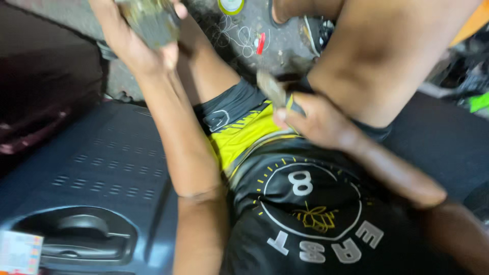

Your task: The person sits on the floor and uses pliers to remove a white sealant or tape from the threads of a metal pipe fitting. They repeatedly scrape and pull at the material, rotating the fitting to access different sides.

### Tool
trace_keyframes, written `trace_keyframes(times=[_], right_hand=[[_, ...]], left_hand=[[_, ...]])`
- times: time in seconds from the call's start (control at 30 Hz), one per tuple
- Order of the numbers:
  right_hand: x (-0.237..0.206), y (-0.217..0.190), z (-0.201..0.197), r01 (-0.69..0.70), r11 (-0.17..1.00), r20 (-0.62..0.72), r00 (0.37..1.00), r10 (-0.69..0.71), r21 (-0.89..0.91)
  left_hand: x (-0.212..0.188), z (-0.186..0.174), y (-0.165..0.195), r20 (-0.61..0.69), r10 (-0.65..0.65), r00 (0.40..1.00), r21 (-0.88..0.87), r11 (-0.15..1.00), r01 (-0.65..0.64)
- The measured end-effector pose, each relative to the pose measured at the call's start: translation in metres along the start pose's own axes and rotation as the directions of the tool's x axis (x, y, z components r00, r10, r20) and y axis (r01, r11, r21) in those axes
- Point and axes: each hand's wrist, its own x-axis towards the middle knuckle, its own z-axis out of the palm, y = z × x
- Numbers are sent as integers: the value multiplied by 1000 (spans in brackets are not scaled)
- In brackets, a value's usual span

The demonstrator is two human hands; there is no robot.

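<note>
My left hand [133,45] is raised at the top left, fingers wrapped around a dark greenish-grey block-shaped object [151,21], blurred by motion. My right hand [315,121] rests low over my lap, pinching a small flat grey-brown tool or piece [271,87] that sticks up from my fingers. Below lie my black and yellow shorts [243,131] and black printed shirt [300,214]. My bare knee [387,56] rises at the upper right.
A dark blue hard suitcase [97,173] with a recessed handle lies at my left. On the grimy floor beyond are tangled white wire [235,34], a small red piece [261,43], a roll of tape [231,6] and a sandal [317,31].
</note>
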Motion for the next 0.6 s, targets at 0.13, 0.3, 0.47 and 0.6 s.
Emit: trace_keyframes(times=[0.13, 0.3, 0.47, 0.6], right_hand=[[13, -17, -14, 134, 977, 186, 969, -164, 165], [25, -41, -17, 20, 1000, 320, 947, -14, -14], [31, -40, -35, 13, 1000, 460, 888, -14, 5], [35, -33, -40, -75, 989, 546, 838, -5, 125]], left_hand=[[-31, 35, 5, 262, -25, 965, 184, 983, -24], [-37, 79, 20, 416, -238, 878, 311, 944, 109], [-39, 76, 24, 467, -317, 825, 475, 877, 67], [-38, 70, 30, 482, -419, 770, 550, 828, 106]])
